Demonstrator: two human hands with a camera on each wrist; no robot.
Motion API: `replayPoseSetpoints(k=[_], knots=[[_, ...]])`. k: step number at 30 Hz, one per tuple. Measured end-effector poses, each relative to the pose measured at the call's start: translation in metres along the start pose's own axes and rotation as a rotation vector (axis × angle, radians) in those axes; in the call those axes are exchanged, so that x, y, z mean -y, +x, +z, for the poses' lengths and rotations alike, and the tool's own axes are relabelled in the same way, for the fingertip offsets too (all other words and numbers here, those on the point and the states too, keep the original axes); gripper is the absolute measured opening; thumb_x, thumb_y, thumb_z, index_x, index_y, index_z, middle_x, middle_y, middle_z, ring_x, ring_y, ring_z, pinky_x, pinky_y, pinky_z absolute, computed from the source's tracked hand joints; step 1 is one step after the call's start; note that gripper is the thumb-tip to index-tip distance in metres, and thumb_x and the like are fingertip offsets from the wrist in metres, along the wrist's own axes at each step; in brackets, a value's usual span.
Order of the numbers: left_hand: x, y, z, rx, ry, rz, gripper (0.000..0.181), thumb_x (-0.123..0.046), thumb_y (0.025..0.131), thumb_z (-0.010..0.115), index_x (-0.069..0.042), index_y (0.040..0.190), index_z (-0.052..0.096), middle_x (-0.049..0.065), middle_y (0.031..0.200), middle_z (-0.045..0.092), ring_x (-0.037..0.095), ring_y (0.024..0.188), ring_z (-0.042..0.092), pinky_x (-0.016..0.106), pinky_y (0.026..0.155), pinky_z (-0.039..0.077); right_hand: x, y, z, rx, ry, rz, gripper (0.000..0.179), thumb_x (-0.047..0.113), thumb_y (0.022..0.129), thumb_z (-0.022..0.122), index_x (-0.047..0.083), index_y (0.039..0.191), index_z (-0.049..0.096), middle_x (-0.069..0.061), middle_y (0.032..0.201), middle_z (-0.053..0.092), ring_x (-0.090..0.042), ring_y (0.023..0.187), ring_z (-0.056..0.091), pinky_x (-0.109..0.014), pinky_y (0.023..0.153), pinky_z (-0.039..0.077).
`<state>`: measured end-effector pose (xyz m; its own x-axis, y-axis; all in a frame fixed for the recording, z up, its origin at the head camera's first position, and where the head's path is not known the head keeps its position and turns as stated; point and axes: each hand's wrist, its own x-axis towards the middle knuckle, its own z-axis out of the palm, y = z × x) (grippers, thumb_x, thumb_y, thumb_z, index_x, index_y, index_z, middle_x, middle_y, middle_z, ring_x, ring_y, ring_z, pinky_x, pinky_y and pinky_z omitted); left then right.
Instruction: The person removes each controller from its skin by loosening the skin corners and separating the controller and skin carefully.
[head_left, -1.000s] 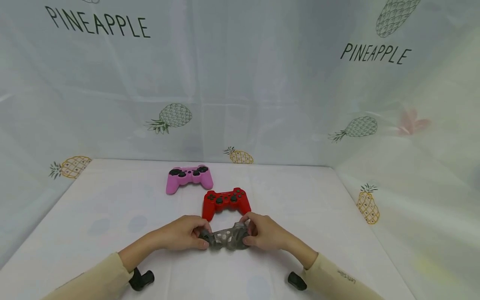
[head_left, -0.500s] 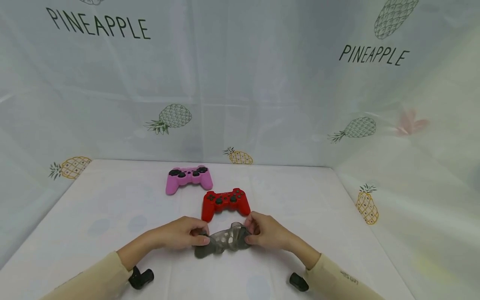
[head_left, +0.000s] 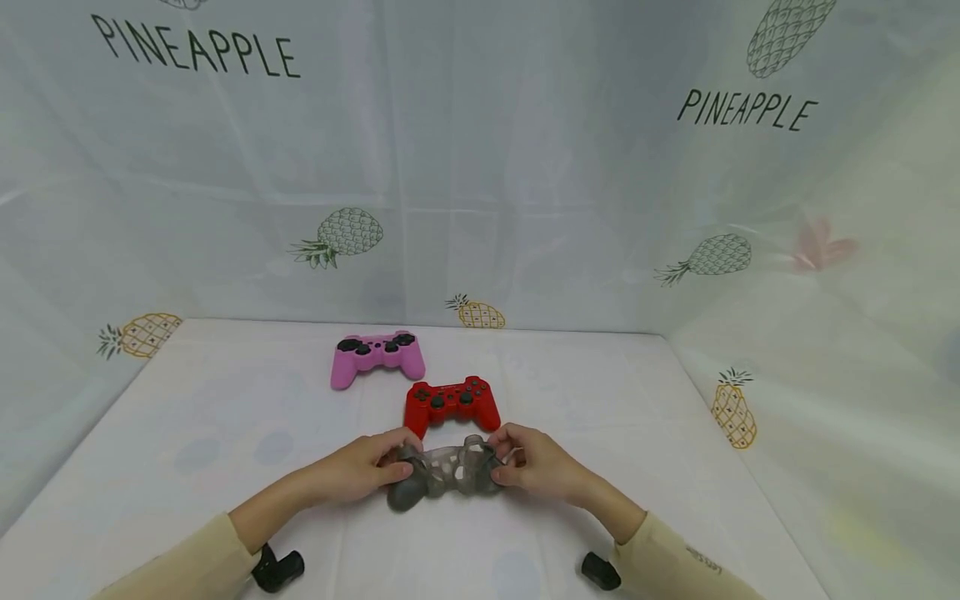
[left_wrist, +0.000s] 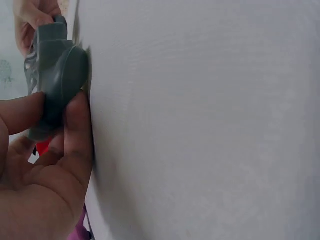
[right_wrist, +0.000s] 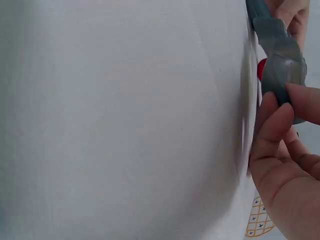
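Between the two hands is a translucent grey game controller cover (head_left: pixel 447 468), soft-looking and close to the table. My left hand (head_left: pixel 367 468) pinches its left end with thumb and fingers; the left wrist view shows the thumb on one face of the grey cover (left_wrist: pixel 62 80) and the fingers on the other. At the opposite end, my right hand (head_left: pixel 542 462) pinches the right grip, as the right wrist view confirms on the cover (right_wrist: pixel 282 65). Just behind it lies a red game controller (head_left: pixel 452 402), its buttons facing up.
A pink game controller (head_left: pixel 377 357) lies farther back and to the left. The white-covered table (head_left: pixel 585 392) ends at a pineapple-printed curtain (head_left: pixel 525 167) at the back. Black devices (head_left: pixel 279 570) are at both wrists.
The left end of the cover dipped toward me, and its left grip now shows below the left hand. The left hand has shifted slightly on it. Both other controllers stayed put.
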<state>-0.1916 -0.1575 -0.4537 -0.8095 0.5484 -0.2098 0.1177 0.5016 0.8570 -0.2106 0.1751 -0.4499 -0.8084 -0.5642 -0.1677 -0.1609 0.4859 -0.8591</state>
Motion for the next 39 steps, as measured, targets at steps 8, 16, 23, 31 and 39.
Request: replayPoseSetpoints(k=[8, 16, 23, 31, 39], knots=[[0.005, -0.007, -0.002, -0.012, -0.098, -0.042, 0.036, -0.024, 0.106, 0.068, -0.016, 0.137, 0.052, 0.002, 0.088, 0.052, 0.016, 0.078, 0.049, 0.031, 0.07, 0.036, 0.0, 0.0, 0.005, -0.044, 0.068, -0.001, 0.04, 0.007, 0.094, 0.079, 0.008, 0.131, 0.063, -0.008, 0.112, 0.062, -0.016, 0.081, 0.06, -0.024, 0.067, 0.05], [0.009, -0.011, -0.005, -0.034, -0.253, -0.04, 0.03, -0.023, 0.106, 0.067, -0.01, 0.132, 0.058, 0.008, 0.102, 0.054, 0.023, 0.099, 0.057, 0.029, 0.083, 0.053, -0.001, 0.001, 0.006, -0.059, 0.091, 0.0, 0.044, 0.008, 0.097, 0.076, 0.009, 0.138, 0.062, -0.008, 0.109, 0.066, -0.018, 0.087, 0.064, -0.024, 0.076, 0.052], [0.014, -0.01, -0.007, -0.017, -0.371, -0.066, 0.042, -0.023, 0.107, 0.066, -0.01, 0.144, 0.052, 0.009, 0.099, 0.061, 0.023, 0.095, 0.064, 0.029, 0.087, 0.057, -0.002, -0.001, 0.009, -0.114, 0.112, 0.035, 0.039, 0.011, 0.095, 0.08, 0.004, 0.123, 0.055, -0.005, 0.101, 0.068, -0.016, 0.088, 0.065, -0.024, 0.078, 0.051], [0.01, -0.012, -0.004, -0.1, -0.377, -0.035, 0.047, -0.021, 0.105, 0.07, -0.007, 0.144, 0.05, 0.01, 0.097, 0.063, 0.022, 0.092, 0.062, 0.028, 0.083, 0.056, 0.001, 0.0, 0.012, -0.109, 0.142, 0.016, 0.03, 0.01, 0.095, 0.078, 0.003, 0.118, 0.06, -0.005, 0.097, 0.064, -0.014, 0.084, 0.062, -0.022, 0.073, 0.049], [0.001, -0.014, -0.001, -0.182, -0.387, -0.028, 0.051, -0.018, 0.104, 0.07, -0.009, 0.15, 0.049, 0.01, 0.101, 0.057, 0.022, 0.092, 0.057, 0.028, 0.08, 0.053, 0.004, 0.0, 0.012, -0.131, 0.122, -0.036, 0.033, 0.003, 0.095, 0.075, 0.001, 0.125, 0.06, -0.01, 0.112, 0.065, -0.014, 0.084, 0.059, -0.021, 0.072, 0.048]])
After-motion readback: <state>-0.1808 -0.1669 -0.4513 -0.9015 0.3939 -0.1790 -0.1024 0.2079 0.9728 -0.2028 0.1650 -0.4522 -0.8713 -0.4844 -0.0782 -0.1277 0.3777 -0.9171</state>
